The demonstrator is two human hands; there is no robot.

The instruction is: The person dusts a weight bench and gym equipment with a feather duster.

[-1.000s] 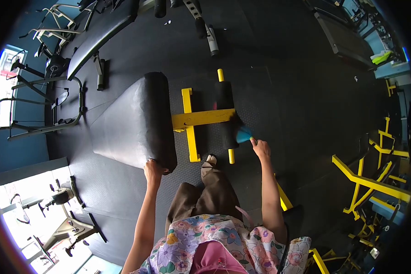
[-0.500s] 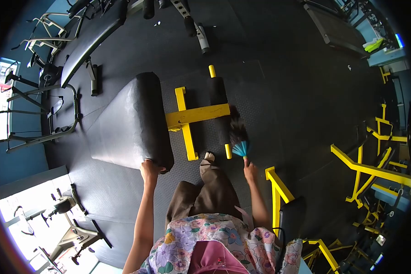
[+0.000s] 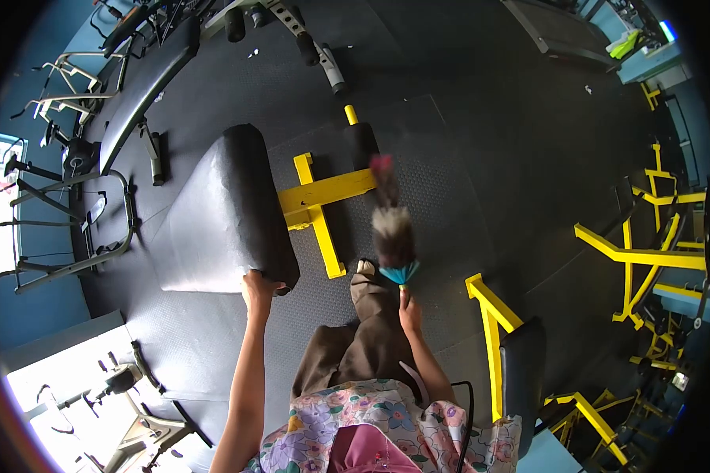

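Note:
My right hand is wrapped round the handle of a feather duster, which has a blue collar and dark and pale feathers, blurred by motion, with a pinkish tip. The feathers overlap the black foam roller and the end of the yellow steel frame of a weight bench. At the left, my left hand grips the near corner of the bench's black padded seat. Its fingertips are partly hidden against the pad. My foot stands beside the yellow crossbar.
A yellow-framed machine with a black pad stands close by on my right. More yellow racks line the far right. Exercise machines and a long black bench are at the left. A treadmill stands at the back right.
My right hand has moved left and the duster has swung up across the roller and frame end, its feathers now blurred. The left hand keeps its hold on the pad; the view has shifted slightly.

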